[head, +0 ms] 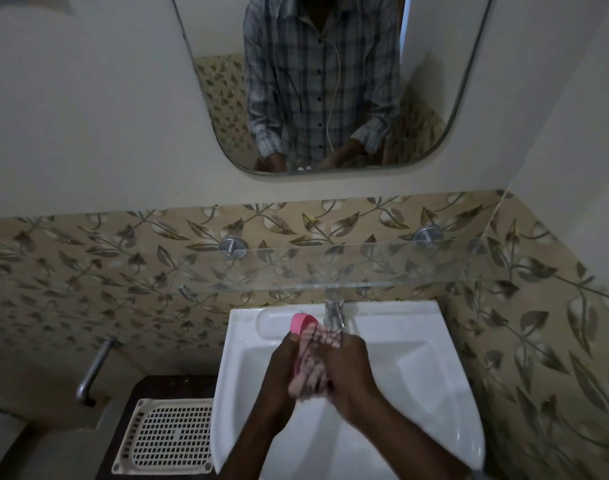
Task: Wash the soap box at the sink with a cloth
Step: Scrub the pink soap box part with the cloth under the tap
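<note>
Mirror (330, 81), glass shelf (330, 268), plas. tray (164, 434)

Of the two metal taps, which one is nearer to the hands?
The tap on the back rim of the sink, just behind the cloth and soap box. The other tap sticks out of the tiled wall at the left, near the plastic tray.

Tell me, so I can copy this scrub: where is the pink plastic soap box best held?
Grip the pink plastic soap box by its long edge from the left, as the left hand does: it stands on end, and the pink-and-white checked cloth in the right hand covers its right face.
</note>
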Demonstrator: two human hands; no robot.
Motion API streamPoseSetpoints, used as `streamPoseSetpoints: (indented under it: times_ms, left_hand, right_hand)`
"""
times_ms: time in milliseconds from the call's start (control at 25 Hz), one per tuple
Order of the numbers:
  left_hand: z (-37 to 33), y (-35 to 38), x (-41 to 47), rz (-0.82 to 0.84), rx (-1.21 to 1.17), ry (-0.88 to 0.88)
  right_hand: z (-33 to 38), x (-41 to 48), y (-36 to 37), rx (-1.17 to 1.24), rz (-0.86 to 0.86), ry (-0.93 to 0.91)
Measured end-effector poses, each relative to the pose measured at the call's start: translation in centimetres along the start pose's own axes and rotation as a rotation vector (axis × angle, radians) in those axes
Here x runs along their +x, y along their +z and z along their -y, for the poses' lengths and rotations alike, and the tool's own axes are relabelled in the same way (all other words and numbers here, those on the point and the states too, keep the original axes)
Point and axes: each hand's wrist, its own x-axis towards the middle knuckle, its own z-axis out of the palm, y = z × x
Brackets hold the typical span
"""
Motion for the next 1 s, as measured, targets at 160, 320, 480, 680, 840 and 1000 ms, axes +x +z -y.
streamPoseSetpoints:
  times_ms: [160, 320, 480, 680, 840, 1000]
  left_hand:
    - [0.6, 0.2, 0.0, -0.028, 0.072, 0.14]
    - [-0.5, -1.7, 1.4, -0.121, -0.103, -0.093]
    - [-0.8, -2.3, 2.1, -0.114, -0.334, -0.218]
    - [-1.0, -1.2, 2.2, -0.022, -0.443, -0.183]
    - [-0.3, -0.1, 2.6, -0.059, -0.325, -0.133]
    - [0.1, -0.7, 2.7, 0.012, -0.391, -0.132]
  right_hand:
    - [2.7, 1.5, 0.9, 0.034, -0.072, 0.027]
    - [-0.1, -1.5, -2.0, -0.602, 0.341, -0.281]
    - [2.1, 1.3, -5.0, -0.768, 0.115, -0.65]
    - [0.3, 1.9, -2.8, -1.274, 0.139, -1.31]
    - [0.7, 1.6, -0.3, -1.471, -0.148, -0.851]
    - [2.3, 2.3, -3.0, -0.899, -0.236, -0.294]
